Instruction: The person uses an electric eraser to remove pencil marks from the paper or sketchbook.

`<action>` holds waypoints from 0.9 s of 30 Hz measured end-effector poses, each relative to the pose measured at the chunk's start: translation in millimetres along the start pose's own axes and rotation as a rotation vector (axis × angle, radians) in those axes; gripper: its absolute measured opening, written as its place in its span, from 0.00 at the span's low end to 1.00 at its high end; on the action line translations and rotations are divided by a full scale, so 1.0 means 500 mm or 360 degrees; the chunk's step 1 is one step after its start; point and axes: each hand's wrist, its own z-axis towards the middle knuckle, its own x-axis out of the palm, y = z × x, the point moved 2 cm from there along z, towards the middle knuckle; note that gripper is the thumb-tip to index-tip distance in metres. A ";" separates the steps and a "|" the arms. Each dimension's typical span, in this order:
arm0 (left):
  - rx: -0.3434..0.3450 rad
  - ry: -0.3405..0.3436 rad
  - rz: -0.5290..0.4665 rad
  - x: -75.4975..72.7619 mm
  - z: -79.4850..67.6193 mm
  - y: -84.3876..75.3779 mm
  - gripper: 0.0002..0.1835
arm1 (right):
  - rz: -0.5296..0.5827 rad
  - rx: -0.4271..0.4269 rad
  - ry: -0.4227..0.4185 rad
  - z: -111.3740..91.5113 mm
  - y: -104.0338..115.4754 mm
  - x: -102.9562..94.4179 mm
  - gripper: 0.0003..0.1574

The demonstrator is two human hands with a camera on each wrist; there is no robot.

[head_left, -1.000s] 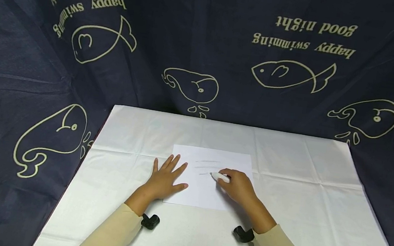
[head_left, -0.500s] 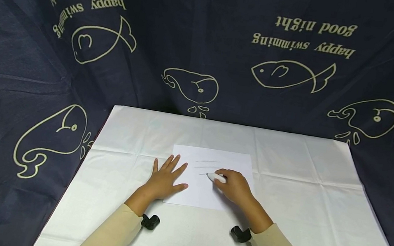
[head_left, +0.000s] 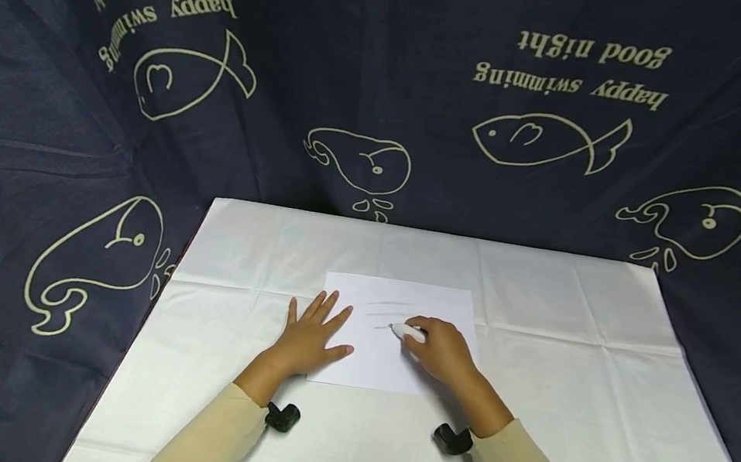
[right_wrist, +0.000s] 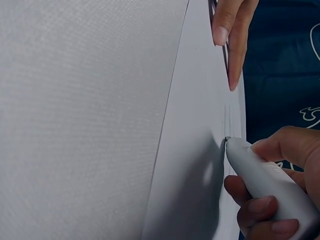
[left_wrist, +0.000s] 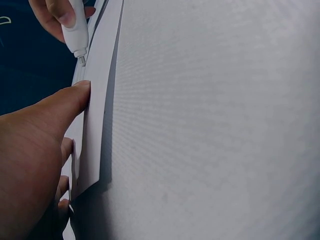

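Two hands share the middle of the head view: the right hand (head_left: 444, 351) pinches a white pen (head_left: 413, 333) between thumb and fingers, and the left hand (head_left: 303, 343), fingers spread, rests palm down across the left edge of a sheet of paper (head_left: 387, 370). Around the sheet, the white cloth on the bench (head_left: 565, 303) runs on, widest toward the right of the frame; its far edge crosses mid-frame, and its side edges slant down toward the lower corners. Sleeves (head_left: 198, 442) come in from the bottom edge.

The pen projects leftward from the right hand, between the two hands, its tip at the right end of the lowest of three lines (head_left: 391, 303). Its body is thick, smooth and rounded, narrowing to a small grey tip in the left wrist view. The sheet is plain white; the lines are thin and grey, rising slightly to the right, the lowest shorter. Beyond the bench, a dark blue curtain (head_left: 456, 8) with pale fish and whale outlines fills the upper frame.
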 end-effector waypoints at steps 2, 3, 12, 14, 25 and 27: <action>0.0000 0.0002 -0.0002 0.001 0.000 0.000 0.40 | -0.0002 0.0014 -0.0009 -0.001 0.000 0.000 0.16; 0.0001 0.0000 -0.0005 0.001 0.000 0.000 0.40 | -0.0009 0.0012 -0.0011 -0.001 0.000 0.000 0.16; -0.0001 0.0003 -0.0001 0.000 0.000 0.000 0.40 | -0.0038 0.0008 -0.0013 -0.002 0.001 0.000 0.16; 0.0000 0.0003 0.0000 0.000 -0.001 0.000 0.40 | -0.0055 0.0015 -0.0038 -0.002 0.001 -0.001 0.16; 0.0007 -0.0002 -0.0001 -0.001 -0.001 0.001 0.40 | -0.0043 0.0014 -0.0003 -0.003 0.005 -0.003 0.16; 0.0011 -0.0004 -0.0002 0.001 0.000 0.002 0.40 | -0.0052 0.0025 -0.0023 -0.004 0.004 -0.006 0.16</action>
